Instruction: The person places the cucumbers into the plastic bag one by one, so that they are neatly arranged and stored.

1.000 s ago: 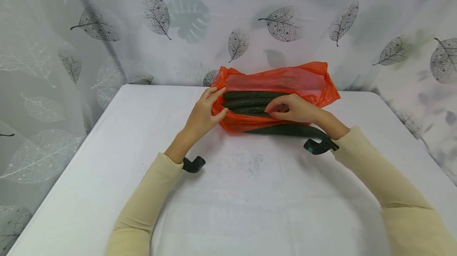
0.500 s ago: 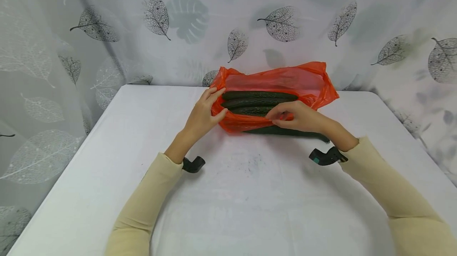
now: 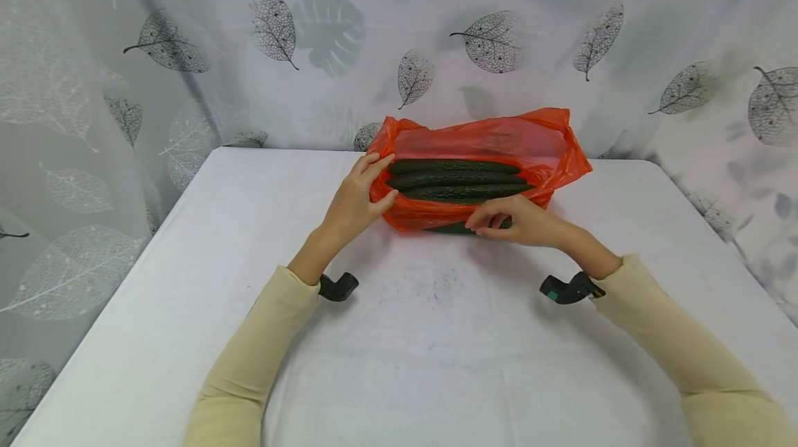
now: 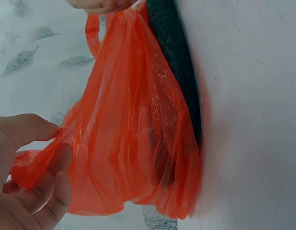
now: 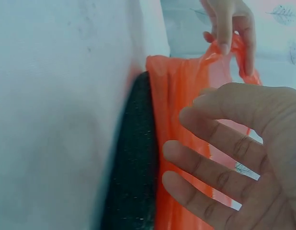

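Observation:
My left hand [image 3: 354,199] pinches the left edge of a red plastic bag [image 3: 424,213] between thumb and fingers, plainest in the left wrist view. Inside the bag's open mouth lie three dark green cucumbers [image 3: 458,179], side by side. Another cucumber [image 5: 133,163] lies on the table along the bag's near side, outside it. My right hand [image 3: 528,220] hovers at that cucumber and hides its right part in the head view. In the right wrist view its fingers [image 5: 205,163] are loosely bent, with nothing held, beside the bag and the outer cucumber.
A white-covered table [image 3: 411,350] spreads out on the near side of the bag. Behind it hangs a leaf-patterned curtain [image 3: 349,31]. Black wrist cameras sit under both wrists, the right one [image 3: 569,289] low over the tabletop.
My right hand has drawn back from over the cucumbers in the bag, across its front edge, down to the outer cucumber. The left hand and bag have stayed put.

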Motion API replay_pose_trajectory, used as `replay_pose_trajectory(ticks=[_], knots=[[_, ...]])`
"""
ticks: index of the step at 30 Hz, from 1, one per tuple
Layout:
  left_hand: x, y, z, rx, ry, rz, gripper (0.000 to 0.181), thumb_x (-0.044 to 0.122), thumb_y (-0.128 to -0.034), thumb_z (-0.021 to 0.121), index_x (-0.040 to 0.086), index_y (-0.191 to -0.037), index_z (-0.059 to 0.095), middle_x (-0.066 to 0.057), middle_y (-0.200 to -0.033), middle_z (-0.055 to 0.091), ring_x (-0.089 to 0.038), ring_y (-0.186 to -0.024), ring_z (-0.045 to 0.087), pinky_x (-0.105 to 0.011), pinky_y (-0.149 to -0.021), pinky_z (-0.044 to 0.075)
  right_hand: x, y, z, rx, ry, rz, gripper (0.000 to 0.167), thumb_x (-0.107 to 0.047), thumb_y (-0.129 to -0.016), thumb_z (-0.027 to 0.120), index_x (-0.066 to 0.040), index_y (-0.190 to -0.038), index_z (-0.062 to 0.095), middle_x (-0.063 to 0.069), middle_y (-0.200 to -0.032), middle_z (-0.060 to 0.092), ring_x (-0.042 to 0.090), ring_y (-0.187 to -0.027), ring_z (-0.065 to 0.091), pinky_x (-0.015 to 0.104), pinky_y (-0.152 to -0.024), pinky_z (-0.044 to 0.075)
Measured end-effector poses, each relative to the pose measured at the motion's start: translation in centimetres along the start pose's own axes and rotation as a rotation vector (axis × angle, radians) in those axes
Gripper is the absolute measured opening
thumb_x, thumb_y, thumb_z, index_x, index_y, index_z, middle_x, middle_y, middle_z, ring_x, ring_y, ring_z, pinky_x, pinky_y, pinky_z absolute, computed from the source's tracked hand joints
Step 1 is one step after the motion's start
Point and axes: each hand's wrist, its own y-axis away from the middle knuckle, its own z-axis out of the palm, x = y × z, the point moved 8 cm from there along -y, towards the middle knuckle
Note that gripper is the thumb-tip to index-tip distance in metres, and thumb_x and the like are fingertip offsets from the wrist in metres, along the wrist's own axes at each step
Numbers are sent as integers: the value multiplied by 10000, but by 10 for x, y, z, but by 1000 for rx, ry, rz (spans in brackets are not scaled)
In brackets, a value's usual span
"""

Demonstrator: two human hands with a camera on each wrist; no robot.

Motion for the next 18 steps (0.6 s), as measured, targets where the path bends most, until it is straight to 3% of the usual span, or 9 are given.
replay_pose_trajectory(ticks=[11, 18], knots=[[0, -1, 1, -4, -8, -5, 538, 87, -891, 681, -11, -1392, 510, -218, -1353, 485, -345, -1292, 468, -441, -1024, 462, 16, 5, 12, -43, -17, 40, 219, 82, -850, 676, 19, -1058, 704, 154, -1012, 691, 104, -854, 623, 277, -747, 571], [0, 0, 0, -3, -8, -7, 536, 84, -889, 681, -17, -1387, 512, -222, -1354, 485, -349, -1280, 479, -441, -1007, 474, 18, 5, 8, 11, 60, 4, 220, 69, -837, 698, -9, -1041, 714, 81, -1021, 701, 145, -918, 622, 329, -767, 568]])
